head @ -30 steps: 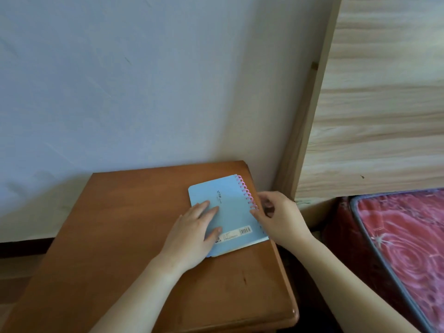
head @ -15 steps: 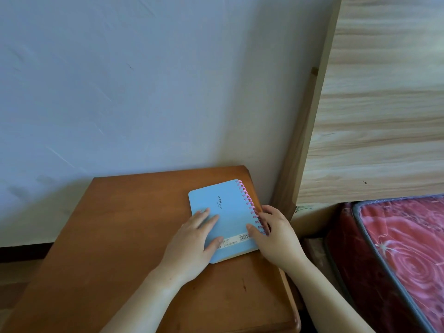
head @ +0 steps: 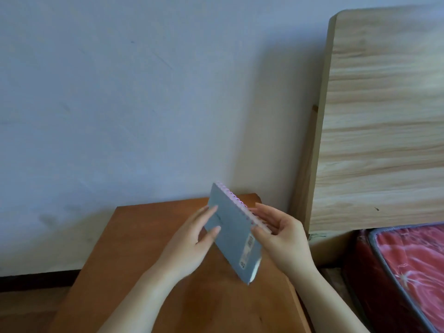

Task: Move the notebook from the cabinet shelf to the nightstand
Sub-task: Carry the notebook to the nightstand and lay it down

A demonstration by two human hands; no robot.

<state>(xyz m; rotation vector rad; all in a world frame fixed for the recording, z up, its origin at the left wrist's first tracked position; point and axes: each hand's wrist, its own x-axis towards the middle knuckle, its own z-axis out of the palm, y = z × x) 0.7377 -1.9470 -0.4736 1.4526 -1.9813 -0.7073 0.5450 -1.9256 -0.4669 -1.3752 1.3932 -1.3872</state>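
A light blue notebook (head: 231,227) with a pink spiral binding and a barcode sticker is tilted up on edge above the brown wooden nightstand (head: 144,248). My right hand (head: 278,239) pinches it at the spiral side. My left hand (head: 192,241) has its fingers against the cover on the other side. The notebook's lower corner hangs just over the nightstand top, near the right edge; whether it touches the wood I cannot tell.
A pale wall stands behind the nightstand. A light wooden headboard (head: 379,131) rises at the right, with a red patterned mattress (head: 413,265) below it. A dark baseboard (head: 36,280) and floor lie at the lower left.
The notebook lay flat on the nightstand under both hands. Now both hands have lifted it and tipped it up on edge. The camera view has risen.
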